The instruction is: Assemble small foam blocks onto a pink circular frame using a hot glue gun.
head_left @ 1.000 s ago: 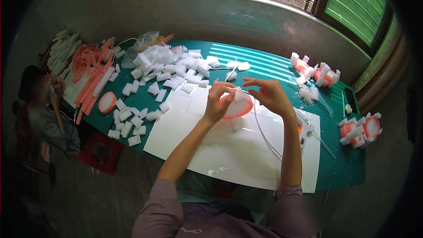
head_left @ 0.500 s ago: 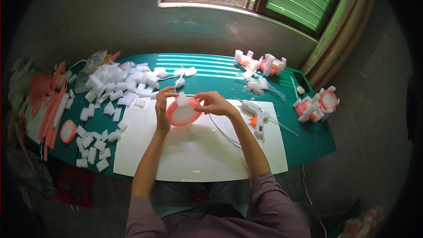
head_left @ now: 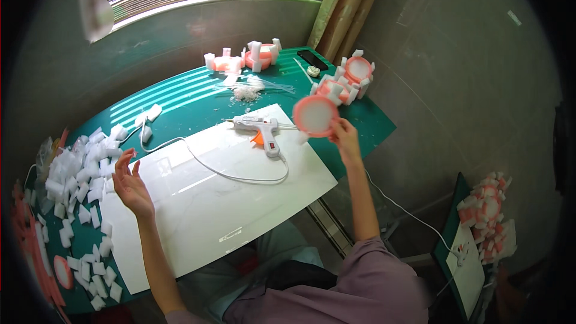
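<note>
Out at the right, my right hand (head_left: 344,138) grips the rim of a pink foam ring with a white round middle (head_left: 315,116). A small white piece, blurred, shows at its lower left edge. The ring is in the air, near finished-looking pink and white foam pieces (head_left: 333,90) at the table's right end. My left hand (head_left: 132,187) is raised over the left part of the white board (head_left: 210,210), fingers apart and holding nothing, beside a heap of white foam blocks (head_left: 84,162). On the board's far part lies a white hot glue gun (head_left: 264,131) with an orange trigger.
More foam pieces (head_left: 258,55) stand by the wall, near clear glue sticks (head_left: 270,84) and scraps. A dark phone (head_left: 312,60) lies farther right. The gun's white cord (head_left: 240,177) loops over the board. Pink strips (head_left: 30,240) and another pink ring (head_left: 62,272) lie at left.
The view has turned right. My left hand has let go of the pink ring. My right hand has carried it from the board's middle to the right, over the table's right end.
</note>
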`<state>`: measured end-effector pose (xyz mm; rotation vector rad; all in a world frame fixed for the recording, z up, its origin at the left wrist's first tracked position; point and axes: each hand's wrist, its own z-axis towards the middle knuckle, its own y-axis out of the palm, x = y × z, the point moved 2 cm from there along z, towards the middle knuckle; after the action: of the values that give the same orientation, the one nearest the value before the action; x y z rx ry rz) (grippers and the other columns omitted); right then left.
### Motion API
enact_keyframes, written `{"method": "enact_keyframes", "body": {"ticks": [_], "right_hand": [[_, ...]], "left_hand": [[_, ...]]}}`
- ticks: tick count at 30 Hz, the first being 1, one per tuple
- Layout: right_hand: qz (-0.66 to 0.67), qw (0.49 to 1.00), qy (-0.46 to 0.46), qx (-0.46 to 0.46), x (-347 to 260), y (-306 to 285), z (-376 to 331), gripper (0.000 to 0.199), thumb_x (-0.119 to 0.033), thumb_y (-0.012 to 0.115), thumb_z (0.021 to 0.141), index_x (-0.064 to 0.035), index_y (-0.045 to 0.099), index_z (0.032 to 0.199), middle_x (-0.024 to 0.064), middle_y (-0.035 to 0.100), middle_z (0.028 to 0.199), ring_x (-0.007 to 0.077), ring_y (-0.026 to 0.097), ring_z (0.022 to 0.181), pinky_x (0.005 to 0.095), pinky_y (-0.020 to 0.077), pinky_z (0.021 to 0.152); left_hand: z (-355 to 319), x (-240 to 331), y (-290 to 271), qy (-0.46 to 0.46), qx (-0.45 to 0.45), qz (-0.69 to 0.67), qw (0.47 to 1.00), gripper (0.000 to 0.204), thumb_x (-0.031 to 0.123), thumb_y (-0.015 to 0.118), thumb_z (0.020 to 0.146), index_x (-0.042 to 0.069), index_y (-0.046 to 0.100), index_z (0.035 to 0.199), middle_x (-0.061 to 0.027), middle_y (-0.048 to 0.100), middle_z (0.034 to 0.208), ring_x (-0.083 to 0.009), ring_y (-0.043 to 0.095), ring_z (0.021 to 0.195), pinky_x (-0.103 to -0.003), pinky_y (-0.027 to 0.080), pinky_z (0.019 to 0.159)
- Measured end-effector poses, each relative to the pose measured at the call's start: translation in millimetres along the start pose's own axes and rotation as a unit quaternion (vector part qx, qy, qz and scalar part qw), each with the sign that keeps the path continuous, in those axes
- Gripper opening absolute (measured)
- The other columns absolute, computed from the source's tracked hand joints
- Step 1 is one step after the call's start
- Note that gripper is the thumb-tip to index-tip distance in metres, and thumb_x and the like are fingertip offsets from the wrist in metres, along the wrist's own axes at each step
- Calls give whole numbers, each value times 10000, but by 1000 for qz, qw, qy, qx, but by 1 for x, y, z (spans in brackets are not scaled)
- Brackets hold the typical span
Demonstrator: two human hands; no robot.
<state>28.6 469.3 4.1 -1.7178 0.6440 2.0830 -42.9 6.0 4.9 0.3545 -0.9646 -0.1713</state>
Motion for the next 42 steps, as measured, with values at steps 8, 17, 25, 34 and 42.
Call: {"method": "enact_keyframes", "body": {"ticks": [8, 17, 25, 34, 42], "right_hand": [[-52, 977, 59, 201, 64, -162, 40, 413, -388, 529, 824, 20, 521, 893, 103, 546, 794, 180, 549, 650, 257, 449, 585], [-506, 774, -334, 183, 60, -105, 19, 454, -228, 586, 771, -26, 460, 1157, 207, 442, 1180, 349, 412, 1083, 441, 341, 913], [-412, 865, -284, 32, 36, 32, -72, 382, -85, 498, 810, -40, 437, 1184, 94, 396, 1254, 212, 492, 938, 280, 432, 673], [-326, 921, -176, -119, 50, 68, -93, 274, -40, 454, 811, -3, 520, 1075, 76, 448, 1208, 166, 488, 878, 262, 417, 691], [-291, 937, -120, -148, 51, 69, -97, 229, -68, 446, 823, 19, 528, 1018, 87, 488, 1150, 159, 486, 872, 267, 389, 746]], "left_hand": [[-4, -2, 11, 59, -97, 92, 989, 353, 262, 277, 868, 6, 520, 858, -133, 503, 1012, -198, 461, 978, -303, 311, 873], [-8, 41, -1, 131, -15, 245, 960, 133, 197, 575, 770, 67, 558, 789, -61, 569, 849, -208, 497, 861, -335, 330, 826], [-94, 120, -153, 192, 258, 621, 715, 267, 109, 574, 754, 25, 527, 1002, -132, 519, 1048, -291, 466, 1007, -383, 339, 856], [-179, 131, -264, -91, 360, 715, 593, 632, 394, 377, 875, 4, 164, 1325, -299, 157, 1338, -421, 132, 1258, -500, 102, 1013], [-127, 97, -267, -159, 320, 798, 486, 669, 458, 349, 859, -74, 281, 1259, -304, 243, 1301, -457, 167, 1226, -489, 136, 1012]]}}
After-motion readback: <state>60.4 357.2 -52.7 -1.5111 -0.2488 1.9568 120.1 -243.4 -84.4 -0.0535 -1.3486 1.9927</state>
